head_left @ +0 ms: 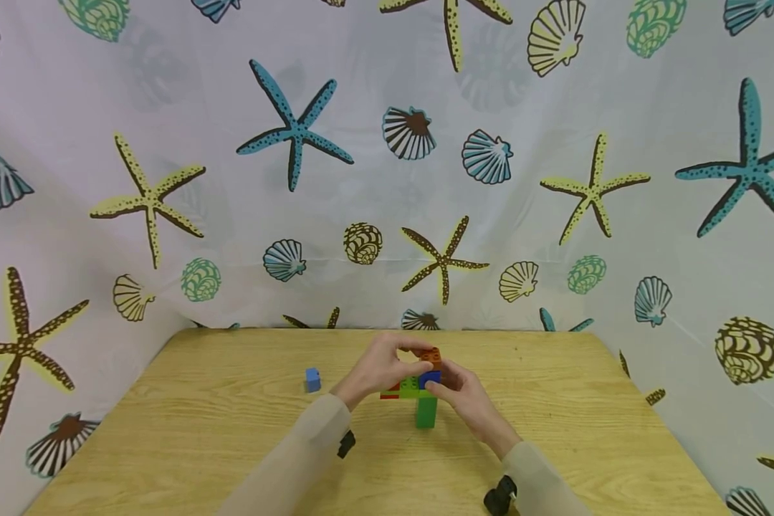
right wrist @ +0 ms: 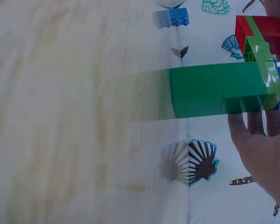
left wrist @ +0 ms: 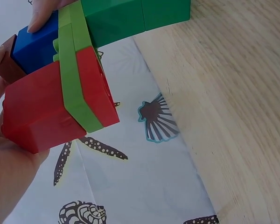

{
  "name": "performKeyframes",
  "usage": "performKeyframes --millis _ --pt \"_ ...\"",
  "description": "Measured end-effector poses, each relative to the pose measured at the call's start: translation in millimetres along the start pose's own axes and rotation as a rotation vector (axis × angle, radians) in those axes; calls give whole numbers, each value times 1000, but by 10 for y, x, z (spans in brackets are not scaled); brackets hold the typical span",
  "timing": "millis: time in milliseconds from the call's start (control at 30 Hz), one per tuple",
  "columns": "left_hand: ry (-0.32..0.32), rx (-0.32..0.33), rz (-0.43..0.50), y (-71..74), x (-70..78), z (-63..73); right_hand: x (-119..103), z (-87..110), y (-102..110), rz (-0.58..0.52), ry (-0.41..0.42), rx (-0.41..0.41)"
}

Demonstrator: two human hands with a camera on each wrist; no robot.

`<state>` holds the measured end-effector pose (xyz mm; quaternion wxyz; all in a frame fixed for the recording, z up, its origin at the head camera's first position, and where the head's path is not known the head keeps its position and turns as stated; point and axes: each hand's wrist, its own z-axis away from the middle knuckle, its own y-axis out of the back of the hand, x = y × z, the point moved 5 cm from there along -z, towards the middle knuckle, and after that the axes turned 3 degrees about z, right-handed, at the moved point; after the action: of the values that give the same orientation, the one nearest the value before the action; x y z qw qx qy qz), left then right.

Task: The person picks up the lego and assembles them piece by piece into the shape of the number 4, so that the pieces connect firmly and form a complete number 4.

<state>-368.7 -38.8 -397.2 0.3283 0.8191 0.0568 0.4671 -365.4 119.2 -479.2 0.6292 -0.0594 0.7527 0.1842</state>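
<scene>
A toy brick build rises on a column of two dark green bricks (right wrist: 219,89). Across that column lies a light green strip (left wrist: 71,74), with red bricks (left wrist: 42,107) above and below its far end. Over the column sits a blue brick (head_left: 429,378), topped by an orange brick (head_left: 431,356). My left hand (head_left: 382,367) pinches the orange brick between thumb and fingers. From the other side, my right hand (head_left: 467,401) grips the blue brick, its thumb across the near face and its fingers partly hidden behind.
A small light blue brick (head_left: 312,380) lies on the wooden table (head_left: 232,401), left of the build. Behind the table hangs a white cloth (head_left: 361,186) printed with shells and starfish. Black wrist devices (head_left: 499,496) show at both forearms.
</scene>
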Motion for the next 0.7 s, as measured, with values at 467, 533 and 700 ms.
performKeyframes --millis 467,533,700 --pt "-8 7 5 -7 -21 59 24 6 -40 -4 1 -10" --pt "4 0 2 -8 -29 49 15 12 -39 -7 6 -3" --pt "-15 -20 -27 4 -8 23 2 1 -32 7 20 16"
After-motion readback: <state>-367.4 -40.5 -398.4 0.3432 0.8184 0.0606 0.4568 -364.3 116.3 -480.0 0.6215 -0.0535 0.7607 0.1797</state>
